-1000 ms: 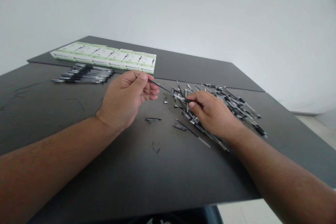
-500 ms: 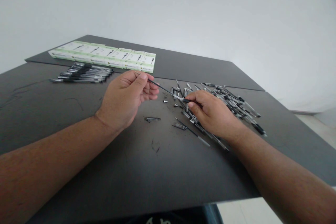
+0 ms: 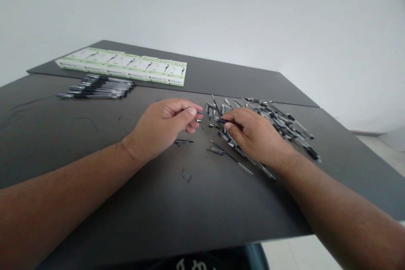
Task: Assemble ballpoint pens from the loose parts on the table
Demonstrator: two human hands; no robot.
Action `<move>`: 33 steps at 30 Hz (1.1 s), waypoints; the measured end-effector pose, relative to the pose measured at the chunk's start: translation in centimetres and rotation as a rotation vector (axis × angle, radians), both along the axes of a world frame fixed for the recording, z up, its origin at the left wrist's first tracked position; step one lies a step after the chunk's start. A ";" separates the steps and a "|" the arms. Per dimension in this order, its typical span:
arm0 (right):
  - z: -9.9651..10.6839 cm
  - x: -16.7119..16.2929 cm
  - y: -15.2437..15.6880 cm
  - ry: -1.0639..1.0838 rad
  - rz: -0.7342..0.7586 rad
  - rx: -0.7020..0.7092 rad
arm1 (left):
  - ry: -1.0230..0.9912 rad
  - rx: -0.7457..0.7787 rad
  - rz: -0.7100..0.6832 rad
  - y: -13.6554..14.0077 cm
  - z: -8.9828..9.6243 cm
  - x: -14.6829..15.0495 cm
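Observation:
My left hand (image 3: 164,124) pinches a thin dark pen refill (image 3: 205,114) between thumb and forefinger, its slim tip poking out past the thumb. The refill's other end runs into the front of a pen barrel (image 3: 222,121) with a black grip. My right hand (image 3: 255,135) is closed around that barrel, and most of it is hidden in the palm. Below and beside the right hand lies a loose heap of pen parts (image 3: 278,124): clear barrels, black grips, refills and small silver cone tips. One loose refill (image 3: 236,161) lies in front of the heap.
A row of green-and-white boxes (image 3: 126,67) stands at the back left of the dark table (image 3: 177,211). In front of them lies a bundle of pens (image 3: 98,87). Some small clear-and-black pieces (image 3: 183,141) lie near the middle, under my left hand.
My left hand has moved right and slightly down, closer to my right hand. Less of the refill shows between them, as more has slid into the barrel. My right hand has barely moved.

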State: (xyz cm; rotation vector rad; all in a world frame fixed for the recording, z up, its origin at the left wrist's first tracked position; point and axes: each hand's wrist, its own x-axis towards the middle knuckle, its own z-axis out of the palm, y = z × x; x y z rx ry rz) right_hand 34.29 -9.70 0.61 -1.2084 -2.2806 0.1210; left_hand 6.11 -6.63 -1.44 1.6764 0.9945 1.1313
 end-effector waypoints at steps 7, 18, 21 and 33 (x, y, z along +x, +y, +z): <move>0.2 -0.1 -0.4 -0.035 0.178 0.020 | 0.314 0.185 -0.197 -0.9 -0.3 0.3; 0.1 -0.2 -0.4 -0.050 0.180 0.019 | 0.454 0.323 -0.024 -1.5 1.0 0.3; 0.1 -0.3 -0.6 -0.047 0.152 -0.009 | 0.480 0.330 -0.044 -1.5 1.0 0.4; 0.6 -0.8 -1.1 -0.047 0.079 -0.025 | 0.474 0.345 -0.062 -1.4 0.6 0.3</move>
